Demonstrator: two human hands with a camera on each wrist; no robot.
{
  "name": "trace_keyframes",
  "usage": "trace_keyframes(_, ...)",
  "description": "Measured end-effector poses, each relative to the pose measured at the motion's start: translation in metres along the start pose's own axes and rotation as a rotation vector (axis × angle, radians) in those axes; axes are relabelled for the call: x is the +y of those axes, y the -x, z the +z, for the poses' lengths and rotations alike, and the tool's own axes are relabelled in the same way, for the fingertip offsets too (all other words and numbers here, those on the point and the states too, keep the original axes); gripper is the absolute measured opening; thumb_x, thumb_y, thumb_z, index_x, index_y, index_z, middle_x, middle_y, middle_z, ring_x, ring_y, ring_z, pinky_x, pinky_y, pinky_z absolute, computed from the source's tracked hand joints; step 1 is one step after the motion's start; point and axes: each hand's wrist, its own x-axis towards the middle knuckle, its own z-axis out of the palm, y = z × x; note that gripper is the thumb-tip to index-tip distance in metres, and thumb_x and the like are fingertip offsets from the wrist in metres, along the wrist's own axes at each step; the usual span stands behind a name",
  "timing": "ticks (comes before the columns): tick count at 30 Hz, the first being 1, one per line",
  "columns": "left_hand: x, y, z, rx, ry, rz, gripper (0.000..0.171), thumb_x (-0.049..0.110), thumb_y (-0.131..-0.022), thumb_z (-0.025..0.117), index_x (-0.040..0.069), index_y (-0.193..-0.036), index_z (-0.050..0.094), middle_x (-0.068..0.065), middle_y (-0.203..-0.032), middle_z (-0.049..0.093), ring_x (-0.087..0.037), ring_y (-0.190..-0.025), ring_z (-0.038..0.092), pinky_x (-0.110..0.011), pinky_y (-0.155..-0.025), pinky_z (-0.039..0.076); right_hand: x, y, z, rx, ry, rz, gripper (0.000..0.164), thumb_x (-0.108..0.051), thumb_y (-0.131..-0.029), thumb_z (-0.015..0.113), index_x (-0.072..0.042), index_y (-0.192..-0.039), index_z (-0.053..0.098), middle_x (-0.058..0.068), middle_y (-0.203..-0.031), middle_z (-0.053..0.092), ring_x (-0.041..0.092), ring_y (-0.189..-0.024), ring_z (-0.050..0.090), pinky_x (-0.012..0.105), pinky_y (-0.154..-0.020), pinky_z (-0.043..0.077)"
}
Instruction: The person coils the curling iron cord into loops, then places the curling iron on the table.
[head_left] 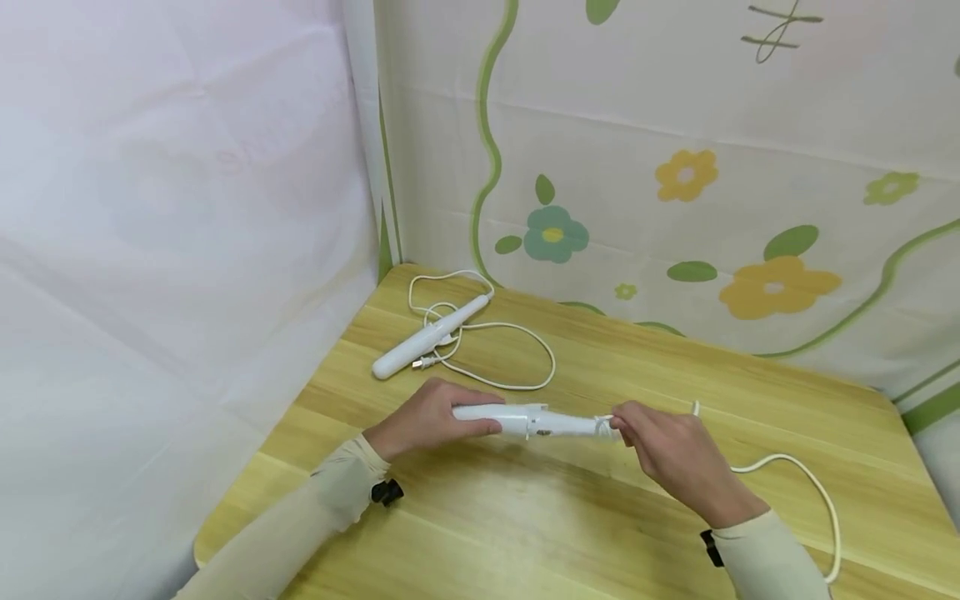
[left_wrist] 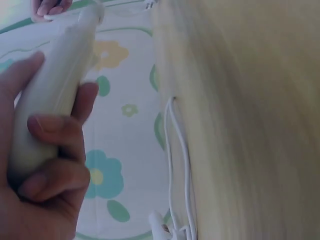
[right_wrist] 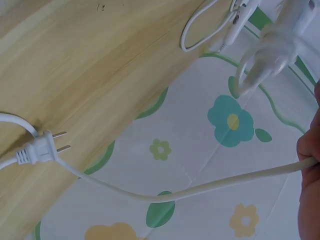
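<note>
In the head view my left hand (head_left: 438, 421) grips the wide end of a white hair straightener (head_left: 573, 423), held level over the table. The left wrist view shows my fingers curled around its body (left_wrist: 52, 85). At the narrow end, my right hand (head_left: 675, 454) pinches the white power cord (head_left: 813, 483). In the right wrist view, some cord is looped around the narrow end (right_wrist: 275, 50), and the pinched length (right_wrist: 225, 182) runs across to the left. A two-pin plug (right_wrist: 42, 148) lies over the tabletop there.
A second white hair straightener (head_left: 431, 337) rests at the table's back left, its cord (head_left: 553, 358) in loose loops around it and its plug (head_left: 424, 362) beside it. The wooden table (head_left: 510, 533) meets a white cloth (head_left: 187, 250) at left and a flower-printed cloth (head_left: 600, 125) behind.
</note>
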Motion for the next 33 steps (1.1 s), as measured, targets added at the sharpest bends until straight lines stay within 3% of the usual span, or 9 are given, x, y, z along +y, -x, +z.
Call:
trace_keyframes(4, -0.002, 0.005, -0.013, -0.083, 0.063, 0.037, 0.035, 0.035, -0.094, 0.088, 0.023, -0.126, 0.084, 0.004, -0.114, 0.084, 0.000, -0.083, 0.070, -0.022, -0.070, 0.058, 0.005, -0.004, -0.001, -0.021, -0.015, 0.003, 0.046, -0.038, -0.121, 0.035, -0.010, -0.103, 0.067, -0.013, -0.071, 0.053, -0.005, -0.057, 0.034, 0.015, -0.048, 0.037)
trace_keyframes(8, -0.008, 0.011, -0.021, -0.131, 0.202, -0.029, 0.034, 0.032, -0.094, 0.089, 0.021, -0.126, 0.084, 0.005, -0.116, 0.084, -0.005, -0.090, 0.074, -0.024, -0.073, 0.059, 0.005, -0.007, 0.003, -0.028, -0.046, 0.003, 0.047, -0.039, -0.120, 0.033, -0.012, -0.104, 0.067, -0.014, -0.076, 0.056, -0.005, -0.060, 0.037, 0.017, -0.052, 0.044)
trace_keyframes(14, -0.013, 0.012, -0.025, -0.161, 0.274, -0.055, 0.033, 0.026, -0.095, 0.087, 0.016, -0.127, 0.084, -0.002, -0.120, 0.083, -0.008, -0.090, 0.074, -0.025, -0.072, 0.058, 0.003, -0.006, 0.011, -0.037, -0.059, -0.013, 0.046, -0.040, -0.120, 0.032, -0.014, -0.105, 0.067, -0.012, -0.088, 0.069, -0.002, -0.068, 0.055, 0.023, -0.061, 0.056)
trace_keyframes(21, -0.013, 0.009, -0.027, -0.156, 0.364, -0.077, 0.035, 0.022, -0.096, 0.086, 0.011, -0.129, 0.082, -0.006, -0.121, 0.083, -0.007, -0.088, 0.070, -0.022, -0.068, 0.055, 0.002, -0.005, 0.017, 0.002, -0.158, -0.014, 0.043, -0.041, -0.120, 0.035, -0.015, -0.104, 0.067, -0.015, -0.086, 0.062, -0.004, -0.070, 0.049, 0.019, -0.060, 0.050)
trace_keyframes(24, -0.010, 0.005, -0.027, -0.151, 0.425, -0.110, 0.038, 0.027, -0.097, 0.086, 0.011, -0.131, 0.081, -0.003, -0.107, 0.084, -0.004, -0.068, 0.056, -0.020, -0.057, 0.043, 0.001, -0.004, 0.021, 0.013, -0.206, 0.023, 0.040, -0.041, -0.119, 0.038, -0.016, -0.104, 0.067, -0.016, -0.083, 0.059, -0.004, -0.069, 0.049, 0.017, -0.062, 0.048)
trace_keyframes(27, -0.008, 0.001, -0.026, -0.144, 0.476, -0.131, 0.039, 0.029, -0.097, 0.086, 0.012, -0.132, 0.080, 0.002, -0.087, 0.075, -0.005, -0.054, 0.038, -0.020, -0.050, 0.033, -0.002, -0.001, 0.023, 0.002, -0.280, 0.091, 0.035, -0.038, -0.118, 0.040, -0.018, -0.105, 0.065, -0.015, -0.086, 0.060, -0.003, -0.073, 0.050, 0.017, -0.064, 0.047)
trace_keyframes(31, -0.006, -0.004, -0.025, -0.124, 0.512, -0.127, 0.039, 0.026, -0.098, 0.085, 0.011, -0.133, 0.080, 0.001, -0.091, 0.076, -0.006, -0.050, 0.038, -0.021, -0.048, 0.032, -0.010, 0.002, 0.025, -0.038, -0.393, 0.211, 0.015, -0.018, -0.116, 0.051, -0.020, -0.107, 0.063, -0.012, -0.091, 0.060, -0.003, -0.080, 0.049, 0.019, -0.068, 0.044)
trace_keyframes(33, -0.004, -0.007, -0.023, -0.124, 0.522, -0.125, 0.039, 0.023, -0.097, 0.085, 0.010, -0.134, 0.079, -0.002, -0.099, 0.078, -0.007, -0.051, 0.041, -0.022, -0.049, 0.034, -0.013, 0.001, 0.026, -0.054, -0.430, 0.256, 0.019, -0.003, -0.111, 0.059, -0.021, -0.105, 0.062, -0.010, -0.089, 0.060, -0.003, -0.080, 0.049, 0.021, -0.068, 0.044)
